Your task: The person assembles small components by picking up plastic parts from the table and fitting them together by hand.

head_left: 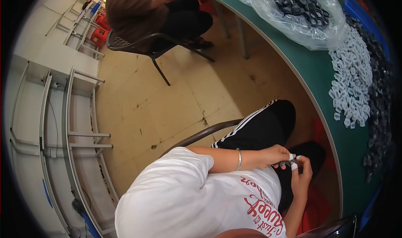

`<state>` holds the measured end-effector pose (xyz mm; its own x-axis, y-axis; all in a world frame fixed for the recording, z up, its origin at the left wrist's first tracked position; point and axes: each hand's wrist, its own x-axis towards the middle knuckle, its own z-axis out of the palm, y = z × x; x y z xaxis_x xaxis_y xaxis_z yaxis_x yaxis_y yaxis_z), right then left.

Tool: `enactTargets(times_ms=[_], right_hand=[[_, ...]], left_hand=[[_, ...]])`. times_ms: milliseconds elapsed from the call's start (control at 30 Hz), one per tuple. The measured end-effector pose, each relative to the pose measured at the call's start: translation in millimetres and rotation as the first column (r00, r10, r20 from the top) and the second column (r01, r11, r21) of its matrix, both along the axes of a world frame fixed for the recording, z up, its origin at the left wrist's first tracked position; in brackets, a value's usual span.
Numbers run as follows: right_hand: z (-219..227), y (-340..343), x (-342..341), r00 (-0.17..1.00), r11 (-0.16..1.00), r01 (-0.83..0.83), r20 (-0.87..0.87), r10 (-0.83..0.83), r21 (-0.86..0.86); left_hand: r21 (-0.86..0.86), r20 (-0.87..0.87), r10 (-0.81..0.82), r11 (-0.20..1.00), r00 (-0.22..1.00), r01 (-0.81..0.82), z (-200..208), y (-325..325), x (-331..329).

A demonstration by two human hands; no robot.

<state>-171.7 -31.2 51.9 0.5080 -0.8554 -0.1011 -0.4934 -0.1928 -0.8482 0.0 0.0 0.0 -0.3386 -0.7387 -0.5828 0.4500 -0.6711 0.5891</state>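
Observation:
My left hand (275,155), with a silver bracelet on its wrist, is closed over my lap beside the table edge. Its thumb and fingers pinch a small dark plastic part (285,162), mostly covered by the fingertips. My right hand (302,174) meets it from the right, its thumb and index finger pinched at the same spot. White wraps cover some of the fingertips. The exact shape of the part, and whether a second piece is with it, cannot be made out.
On the green table (310,66) at the right lie a heap of pale clear plastic pieces (351,77), a heap of black pieces (379,108) and a clear bag (324,37) holding black parts. Another person (134,20) sits far left. Metal frames (69,154) line the left wall.

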Motion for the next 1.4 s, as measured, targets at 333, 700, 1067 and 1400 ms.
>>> enactTargets(times_ms=[333,700,1067,1400], right_hand=[[-5.1,4.2,3.1,0.975,0.977,0.076,0.191,-0.116,0.201],[8.9,5.6,10.3,0.984,0.985,0.025,0.169,-0.054,0.171],[38.2,4.5,13.6,0.974,0.947,-0.077,0.228,0.004,0.312],[50.2,4.3,17.2,0.975,0.987,-0.155,0.17,0.145,0.045]], left_hand=[[0.1,-0.106,-0.13,0.985,0.986,0.141,-2.3,4.4,9.1],[0.145,-0.25,-0.194,0.961,0.949,0.234,1.9,2.6,14.3],[0.044,-0.558,-0.264,0.937,0.787,0.346,5.5,2.7,19.7],[-0.043,-0.52,-0.255,0.961,0.815,0.273,29.6,5.7,22.7]])
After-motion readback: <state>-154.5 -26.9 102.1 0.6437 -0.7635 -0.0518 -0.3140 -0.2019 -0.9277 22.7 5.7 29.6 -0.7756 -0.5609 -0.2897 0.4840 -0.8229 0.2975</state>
